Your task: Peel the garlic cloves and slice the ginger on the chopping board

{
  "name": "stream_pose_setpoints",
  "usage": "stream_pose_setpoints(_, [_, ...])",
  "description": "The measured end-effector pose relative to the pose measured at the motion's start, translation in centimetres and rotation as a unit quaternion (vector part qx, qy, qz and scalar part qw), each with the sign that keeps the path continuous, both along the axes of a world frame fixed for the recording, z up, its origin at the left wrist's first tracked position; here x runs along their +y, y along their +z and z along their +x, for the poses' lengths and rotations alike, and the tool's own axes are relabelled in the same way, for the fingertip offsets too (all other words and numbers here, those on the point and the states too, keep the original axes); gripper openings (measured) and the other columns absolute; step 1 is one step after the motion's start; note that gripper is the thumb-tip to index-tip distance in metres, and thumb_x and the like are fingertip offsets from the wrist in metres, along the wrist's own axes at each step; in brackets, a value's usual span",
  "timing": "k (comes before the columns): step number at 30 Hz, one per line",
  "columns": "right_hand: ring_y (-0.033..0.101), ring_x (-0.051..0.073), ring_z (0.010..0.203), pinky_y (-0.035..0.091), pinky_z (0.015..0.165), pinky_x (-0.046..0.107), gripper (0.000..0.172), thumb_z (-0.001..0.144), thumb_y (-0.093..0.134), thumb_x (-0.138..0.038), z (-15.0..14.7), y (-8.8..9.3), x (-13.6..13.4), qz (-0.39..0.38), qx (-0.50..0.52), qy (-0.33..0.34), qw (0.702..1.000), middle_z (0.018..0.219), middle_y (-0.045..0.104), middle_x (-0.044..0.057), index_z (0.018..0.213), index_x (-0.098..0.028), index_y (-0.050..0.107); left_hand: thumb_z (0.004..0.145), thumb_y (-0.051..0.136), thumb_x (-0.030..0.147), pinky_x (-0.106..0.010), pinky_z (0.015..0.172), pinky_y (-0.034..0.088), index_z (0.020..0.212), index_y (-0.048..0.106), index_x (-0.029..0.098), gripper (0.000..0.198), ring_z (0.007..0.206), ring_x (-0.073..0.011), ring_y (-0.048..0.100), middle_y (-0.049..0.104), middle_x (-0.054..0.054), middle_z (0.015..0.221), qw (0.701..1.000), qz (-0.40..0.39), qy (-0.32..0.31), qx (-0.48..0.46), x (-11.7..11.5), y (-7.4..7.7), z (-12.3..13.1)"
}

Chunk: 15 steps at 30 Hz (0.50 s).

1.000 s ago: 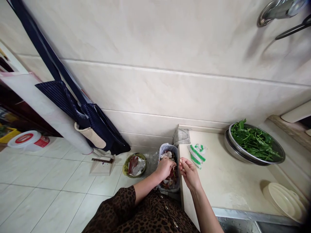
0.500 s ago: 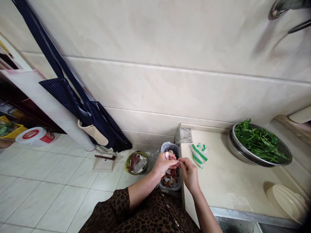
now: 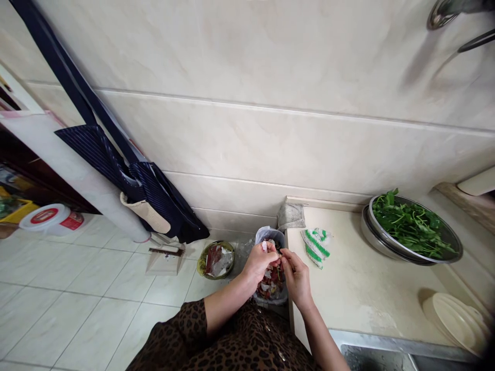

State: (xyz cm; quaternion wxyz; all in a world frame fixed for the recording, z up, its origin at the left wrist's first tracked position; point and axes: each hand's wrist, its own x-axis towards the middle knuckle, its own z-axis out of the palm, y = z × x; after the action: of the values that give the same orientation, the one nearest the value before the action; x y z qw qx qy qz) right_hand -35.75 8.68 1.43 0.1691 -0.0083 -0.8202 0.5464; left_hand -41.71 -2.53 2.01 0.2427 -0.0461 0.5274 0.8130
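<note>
Both hands meet over a bin (image 3: 266, 296) lined with a plastic bag and filled with reddish and whitish scraps. My left hand (image 3: 260, 264) is closed, with a small whitish piece, apparently a garlic clove (image 3: 264, 246), showing among its fingers. Its thumb and fingertips pinch together against the fingertips of my right hand (image 3: 297, 275). That right hand is closed in a pinch too; whatever tiny thing lies between the touching fingertips is too small to make out.
Right of the bin, the counter (image 3: 356, 288) carries a green-and-white cloth (image 3: 316, 246), a grey rag (image 3: 291, 215), a metal bowl of leafy greens (image 3: 413, 226) and a cream plastic basin (image 3: 454, 319). A sink (image 3: 375, 358) adjoins it. On the floor stand a scrap-filled basket (image 3: 216, 260) and a dustpan (image 3: 164, 262).
My right hand has shifted slightly left and turned, its fingertips now pressed closer to my left fingers. Both hands stay over the bin; the view has moved a little.
</note>
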Motion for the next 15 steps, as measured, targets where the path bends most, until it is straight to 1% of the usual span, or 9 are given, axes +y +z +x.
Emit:
stream_pose_setpoints(1, [0.061, 0.019, 0.077, 0.047, 0.070, 0.029, 0.023, 0.087, 0.049, -0.030, 0.0, 0.0, 0.2, -0.006, -0.010, 0.021, 1.000, 0.086, 0.067, 0.005, 0.103, -0.022, 0.064, 0.052, 0.062, 0.011, -0.020, 0.048, 0.036, 0.056, 0.050, 0.016, 0.014, 0.046, -0.0067, 0.046, 0.047, 0.005, 0.052, 1.000, -0.007, 0.002, 0.004, 0.0, -0.1, -0.1])
stream_pose_setpoints(3, [0.060, 0.019, 0.077, 0.046, 0.071, 0.029, 0.023, 0.087, 0.050, -0.031, -0.1, 0.1, 0.5, -0.003, -0.027, 0.053, 0.998, 0.086, 0.067, 0.005, 0.102, -0.023, 0.065, 0.052, 0.062, 0.012, -0.020, 0.047, 0.035, 0.058, 0.050, 0.016, 0.015, 0.046, -0.0064, 0.045, 0.047, 0.005, 0.053, 1.000, -0.018, 0.000, 0.006, 0.1, -0.3, -0.1])
stream_pose_setpoints(5, [0.059, 0.018, 0.075, 0.046, 0.069, 0.028, 0.021, 0.086, 0.052, -0.033, -0.2, -0.2, 0.6, -0.026, -0.040, 0.052, 0.998, 0.083, 0.066, 0.004, 0.095, -0.023, 0.066, 0.053, 0.061, 0.012, -0.020, 0.048, 0.036, 0.060, 0.050, 0.016, 0.014, 0.045, -0.0066, 0.046, 0.048, 0.005, 0.053, 1.000, -0.022, -0.009, 0.005, 0.3, -0.4, -0.2])
stream_pose_setpoints(7, [0.057, 0.016, 0.064, 0.045, 0.059, 0.025, 0.020, 0.084, 0.054, -0.038, -0.3, -0.8, 0.4, -0.107, -0.062, 0.026, 0.992, 0.075, 0.064, 0.003, 0.090, -0.021, 0.064, 0.054, 0.060, 0.013, -0.020, 0.046, 0.034, 0.061, 0.050, 0.016, 0.012, 0.044, -0.0068, 0.046, 0.048, 0.005, 0.051, 0.999, -0.035, -0.017, 0.012, 0.4, -0.5, -0.1])
stream_pose_setpoints(9, [0.049, 0.012, 0.051, 0.039, 0.046, 0.022, 0.022, 0.082, 0.055, -0.042, -0.4, -1.5, 0.2, -0.198, -0.094, 0.013, 0.976, 0.063, 0.059, -0.001, 0.086, -0.021, 0.060, 0.055, 0.058, 0.013, -0.020, 0.044, 0.032, 0.061, 0.050, 0.016, 0.011, 0.042, -0.0068, 0.044, 0.047, 0.005, 0.048, 0.998, -0.056, -0.021, 0.027, 0.5, -0.7, -0.1])
stream_pose_setpoints(10, [0.046, 0.011, 0.046, 0.036, 0.042, 0.021, 0.022, 0.082, 0.055, -0.042, -0.5, -1.7, 0.1, -0.227, -0.107, 0.014, 0.968, 0.060, 0.056, -0.003, 0.087, -0.021, 0.059, 0.055, 0.057, 0.013, -0.020, 0.043, 0.031, 0.061, 0.050, 0.016, 0.010, 0.041, -0.0068, 0.044, 0.047, 0.005, 0.047, 0.997, -0.065, -0.022, 0.032, 0.5, -0.7, -0.1])
stream_pose_setpoints(11, [0.044, 0.010, 0.045, 0.034, 0.041, 0.021, 0.021, 0.081, 0.056, -0.042, -0.6, -1.8, 0.1, -0.238, -0.114, 0.021, 0.964, 0.061, 0.055, -0.004, 0.089, -0.022, 0.059, 0.055, 0.057, 0.014, -0.020, 0.043, 0.030, 0.061, 0.049, 0.017, 0.010, 0.041, -0.0068, 0.043, 0.047, 0.006, 0.046, 0.997, -0.071, -0.024, 0.034, 0.4, -0.8, -0.1])
stream_pose_setpoints(13, [0.049, 0.011, 0.052, 0.039, 0.047, 0.022, 0.021, 0.080, 0.058, -0.039, -0.7, -1.6, 0.4, -0.201, -0.101, 0.043, 0.973, 0.070, 0.059, -0.002, 0.094, -0.023, 0.062, 0.054, 0.057, 0.014, -0.020, 0.042, 0.030, 0.061, 0.048, 0.017, 0.011, 0.040, -0.0065, 0.041, 0.046, 0.006, 0.046, 0.997, -0.072, -0.025, 0.031, 0.4, -1.0, -0.1])
stream_pose_setpoints(15, [0.055, 0.014, 0.065, 0.045, 0.059, 0.025, 0.019, 0.081, 0.059, -0.035, -0.8, -1.2, 0.7, -0.129, -0.072, 0.064, 0.987, 0.079, 0.061, 0.002, 0.093, -0.024, 0.066, 0.053, 0.057, 0.014, -0.020, 0.042, 0.030, 0.061, 0.047, 0.017, 0.014, 0.039, -0.0062, 0.041, 0.045, 0.007, 0.045, 0.997, -0.064, -0.028, 0.026, 0.3, -1.1, -0.2])
